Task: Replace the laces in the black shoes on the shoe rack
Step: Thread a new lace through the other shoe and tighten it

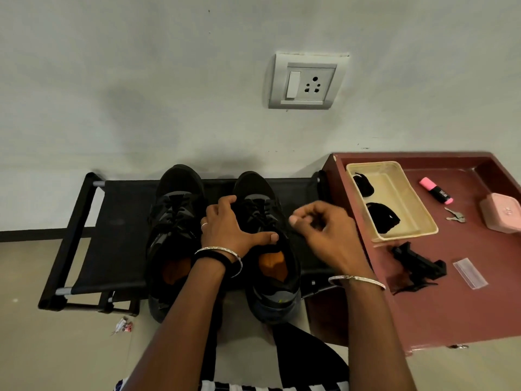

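Bangled forearms rise from the bottom edge; the left hand (231, 227) clasps the right-of-frame black shoe (253, 187) on the mid-frame shoe rack (118, 221), thumb across its tongue. The blurred right hand (324, 230) curls into a pinch beside the laces, and I cannot tell what it holds. The label on the pink highlighter (437, 190) is unreadable.

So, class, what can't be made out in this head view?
All in the head view:
Right hand: whether it pinches anything; motion blur, black on black.
Right shoe tongue: left hand covers it.
Beige tray contents: too dark.
Pink highlighter label: too small.
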